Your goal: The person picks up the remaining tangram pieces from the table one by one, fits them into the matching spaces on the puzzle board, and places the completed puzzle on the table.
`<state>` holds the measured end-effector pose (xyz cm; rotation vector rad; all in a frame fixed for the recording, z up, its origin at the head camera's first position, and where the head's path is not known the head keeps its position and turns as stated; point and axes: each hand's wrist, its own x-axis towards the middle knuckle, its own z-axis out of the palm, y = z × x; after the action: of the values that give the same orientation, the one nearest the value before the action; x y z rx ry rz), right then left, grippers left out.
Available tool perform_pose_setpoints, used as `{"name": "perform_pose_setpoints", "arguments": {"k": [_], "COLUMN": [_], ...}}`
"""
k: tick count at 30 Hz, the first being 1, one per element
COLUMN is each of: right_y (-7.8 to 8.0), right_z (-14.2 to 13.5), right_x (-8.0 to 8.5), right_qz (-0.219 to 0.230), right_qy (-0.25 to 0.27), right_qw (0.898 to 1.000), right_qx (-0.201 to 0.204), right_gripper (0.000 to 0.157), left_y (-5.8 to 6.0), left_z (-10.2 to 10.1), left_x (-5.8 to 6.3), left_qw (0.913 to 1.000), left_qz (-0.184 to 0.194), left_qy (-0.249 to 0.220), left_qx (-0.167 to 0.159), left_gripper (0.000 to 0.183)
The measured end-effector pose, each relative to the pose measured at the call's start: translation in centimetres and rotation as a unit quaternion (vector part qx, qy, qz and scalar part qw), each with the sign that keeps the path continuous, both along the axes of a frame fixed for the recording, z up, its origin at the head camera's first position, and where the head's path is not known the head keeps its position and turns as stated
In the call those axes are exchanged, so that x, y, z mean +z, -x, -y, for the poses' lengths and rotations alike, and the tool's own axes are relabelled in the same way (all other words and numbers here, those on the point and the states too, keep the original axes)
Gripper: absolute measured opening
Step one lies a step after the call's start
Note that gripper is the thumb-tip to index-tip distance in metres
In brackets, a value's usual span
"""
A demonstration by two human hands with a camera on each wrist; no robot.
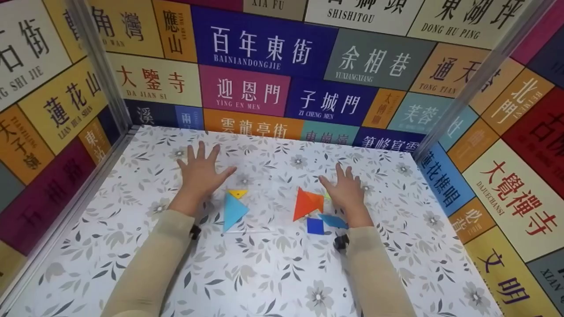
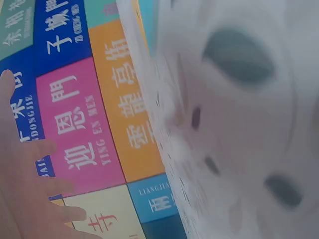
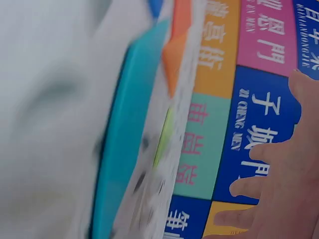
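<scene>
My left hand point(image 1: 200, 176) has its fingers spread and holds nothing, beyond and left of a light blue triangle point(image 1: 234, 211). A small yellow triangle point(image 1: 238, 193) adjoins that blue one at its top. On the right, my right hand point(image 1: 348, 191) is spread too, just beside a loose group of flat tangram pieces. The group has a red-orange triangle point(image 1: 305, 204), an orange piece point(image 1: 316, 200) partly against it, a dark blue square point(image 1: 315, 226) and a teal parallelogram point(image 3: 129, 119). A lime green piece point(image 3: 163, 137) is mostly hidden by the right hand in the head view.
A white cloth point(image 1: 264, 273) with grey flowers and leaves covers the table. Around the pieces at left runs a faint pale edge point(image 1: 251, 231), perhaps a clear tray. Panels with coloured street-name signs point(image 1: 260, 44) enclose the back and both sides, joined by metal corner posts point(image 1: 108, 70).
</scene>
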<state>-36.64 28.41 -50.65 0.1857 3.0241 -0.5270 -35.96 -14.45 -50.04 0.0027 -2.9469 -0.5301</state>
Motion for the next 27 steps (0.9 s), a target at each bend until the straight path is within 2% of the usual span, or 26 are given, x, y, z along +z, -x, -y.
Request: {"name": "perform_pose_setpoints", "arguments": {"k": [7,11,17,21,24,27], "right_y": [-0.9,-1.4,-2.0,-2.1,-2.2,-2.4], "right_z": [3.4,5.1,6.9,7.3,7.6,8.1], "right_x": [1.0,0.6,-0.5,-1.1,-1.5,-1.7], "right_qz": [-0.008,-0.038,-0.061,-0.064,-0.074,-0.081], "right_qy": [0.040,0.050,0.061,0.058,0.054,0.057], "right_qw": [0.999,0.998,0.996,0.996,0.996,0.995], "right_qx": [-0.001,0.001,-0.006,-0.015,-0.009,0.002], "right_gripper": [0.102,0.098,0.091,0.085,0.080,0.076], "left_y": [-1.9,-2.6,-2.9,-2.7,-2.8,-2.9], "left_z": [-2.6,-3.2,-3.2,-3.6,-3.9,-3.8], "left_x": [0.2,-0.2,-1.6,-2.0,-1.9,-1.8], "left_qw": [0.9976,0.9935,0.9843,0.9821,0.9829,0.9777], "left_qz": [-0.004,-0.009,-0.001,-0.004,0.014,0.056], "left_qy": [-0.067,-0.110,-0.173,-0.182,-0.178,-0.200], "left_qx": [-0.017,-0.028,-0.034,-0.048,-0.047,-0.031], "left_gripper": [0.094,0.081,0.072,0.064,0.057,0.051]}}
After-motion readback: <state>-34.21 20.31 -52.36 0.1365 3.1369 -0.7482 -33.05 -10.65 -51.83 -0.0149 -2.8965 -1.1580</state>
